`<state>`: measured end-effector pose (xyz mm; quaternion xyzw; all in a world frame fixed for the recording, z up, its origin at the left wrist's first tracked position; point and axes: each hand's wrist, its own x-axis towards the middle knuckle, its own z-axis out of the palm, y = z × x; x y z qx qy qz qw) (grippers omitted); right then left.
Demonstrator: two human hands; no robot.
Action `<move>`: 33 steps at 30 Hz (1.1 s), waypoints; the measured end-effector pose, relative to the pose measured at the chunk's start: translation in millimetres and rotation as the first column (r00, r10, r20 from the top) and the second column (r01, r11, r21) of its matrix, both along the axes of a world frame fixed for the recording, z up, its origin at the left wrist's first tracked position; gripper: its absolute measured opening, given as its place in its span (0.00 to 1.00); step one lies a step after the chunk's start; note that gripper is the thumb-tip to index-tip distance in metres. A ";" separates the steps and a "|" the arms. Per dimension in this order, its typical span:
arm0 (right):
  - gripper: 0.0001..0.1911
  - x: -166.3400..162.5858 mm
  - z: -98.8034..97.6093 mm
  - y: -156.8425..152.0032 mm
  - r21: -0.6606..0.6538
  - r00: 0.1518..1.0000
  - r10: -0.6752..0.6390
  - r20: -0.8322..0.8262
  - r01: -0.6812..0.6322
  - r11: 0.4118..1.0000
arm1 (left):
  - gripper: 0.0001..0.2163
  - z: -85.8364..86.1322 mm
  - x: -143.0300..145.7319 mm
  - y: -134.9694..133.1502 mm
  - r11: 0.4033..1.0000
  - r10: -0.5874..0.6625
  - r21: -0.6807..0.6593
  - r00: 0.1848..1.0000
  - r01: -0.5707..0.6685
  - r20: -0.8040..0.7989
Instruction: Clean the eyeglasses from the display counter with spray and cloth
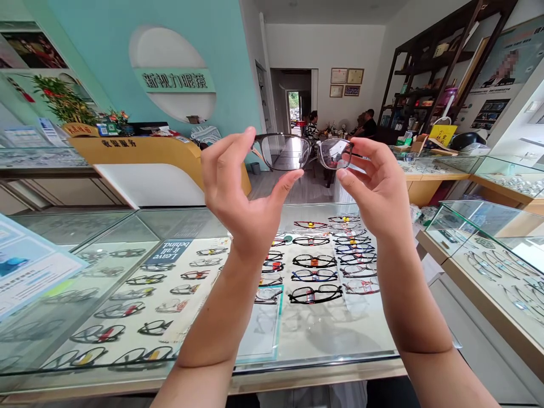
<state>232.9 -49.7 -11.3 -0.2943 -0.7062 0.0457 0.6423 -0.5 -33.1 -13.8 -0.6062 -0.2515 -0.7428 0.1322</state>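
Note:
A pair of dark-framed eyeglasses is held up at eye level above the glass display case. My left hand grips its left side, with the thumb at the lower rim of the left lens and the fingers by the hinge. On the other side, my right hand pinches the right lens near its outer edge between thumb and fingers. Both lenses face away from me and the room shows through them. Below my hands, several rows of eyeglasses lie inside the case.
A yellow and white counter stands at the back left under a teal wall. More glass cases run along the right. Two people sit at a table in the back. A slanted leaflet sits at the left edge.

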 end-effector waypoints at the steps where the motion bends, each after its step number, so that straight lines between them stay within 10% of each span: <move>1: 0.27 -1.3 1.1 -2.6 0.012 1.000 -0.018 -0.010 0.018 1.000 | 0.36 -0.8 -0.6 2.9 1.000 -0.011 -0.013 1.000 0.011 0.006; 20: 0.27 -17.5 12.6 -33.9 0.257 0.944 -0.330 0.003 0.318 0.912 | 0.37 -13.8 0.2 47.0 0.940 -0.254 -0.249 0.965 0.232 -0.061; 33: 0.25 -0.8 5.0 -13.7 -0.007 0.994 -0.106 -0.029 0.105 0.994 | 0.31 -3.7 13.9 -8.7 0.989 0.100 -0.111 0.994 -0.096 0.036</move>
